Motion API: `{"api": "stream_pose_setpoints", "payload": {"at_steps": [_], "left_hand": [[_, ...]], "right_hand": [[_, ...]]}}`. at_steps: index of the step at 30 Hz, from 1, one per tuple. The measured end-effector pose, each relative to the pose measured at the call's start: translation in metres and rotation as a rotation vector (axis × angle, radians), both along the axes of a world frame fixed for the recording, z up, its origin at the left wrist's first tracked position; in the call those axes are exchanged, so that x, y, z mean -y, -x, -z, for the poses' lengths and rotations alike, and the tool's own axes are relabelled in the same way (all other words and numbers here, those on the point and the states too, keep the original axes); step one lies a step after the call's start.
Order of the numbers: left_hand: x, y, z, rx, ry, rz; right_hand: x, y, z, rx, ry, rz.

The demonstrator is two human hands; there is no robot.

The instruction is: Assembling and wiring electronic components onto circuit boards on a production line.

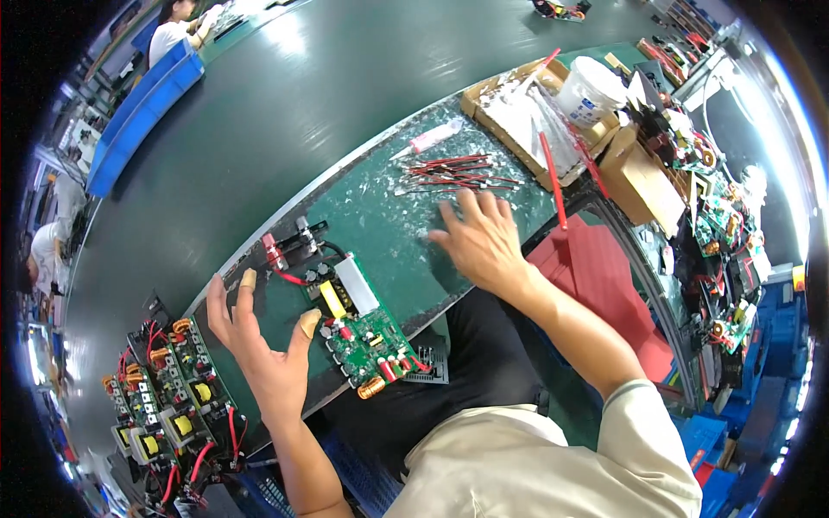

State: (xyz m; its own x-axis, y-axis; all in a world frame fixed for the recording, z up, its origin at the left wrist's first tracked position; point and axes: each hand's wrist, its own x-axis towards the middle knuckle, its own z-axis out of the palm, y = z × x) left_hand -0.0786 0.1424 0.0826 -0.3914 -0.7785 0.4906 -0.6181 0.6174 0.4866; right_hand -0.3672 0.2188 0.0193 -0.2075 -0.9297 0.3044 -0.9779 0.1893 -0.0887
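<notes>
There are two hands [269, 358], one circuit board [367, 341] between, one white tube [438, 135], one bucket [591, 91].

Print in view, none of it legible

No lettering can be read. Beyond the right hand [485, 240] and to its right, a round white plastic bucket [592, 88] carries a blue printed label [586, 110], its characters too small to make out. Beyond the same hand and slightly to its left, a slim white tube [438, 135] has a blurred pinkish patch. Just right of the left hand [275, 367], a green rectangular circuit board [373, 333] bears pale specks, too fine to identify as print.
</notes>
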Motion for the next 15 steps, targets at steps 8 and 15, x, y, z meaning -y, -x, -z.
{"api": "stream_pose_setpoints", "payload": {"at_steps": [8,15], "left_hand": [[-0.007,0.006,-0.019,-0.013,0.054,-0.003],[0.003,0.011,-0.017,-0.014,0.024,-0.009]], "right_hand": [[0.074,0.097,-0.040,1.756,0.466,0.031],[0.069,0.079,-0.040,2.011,0.323,-0.092]]}}
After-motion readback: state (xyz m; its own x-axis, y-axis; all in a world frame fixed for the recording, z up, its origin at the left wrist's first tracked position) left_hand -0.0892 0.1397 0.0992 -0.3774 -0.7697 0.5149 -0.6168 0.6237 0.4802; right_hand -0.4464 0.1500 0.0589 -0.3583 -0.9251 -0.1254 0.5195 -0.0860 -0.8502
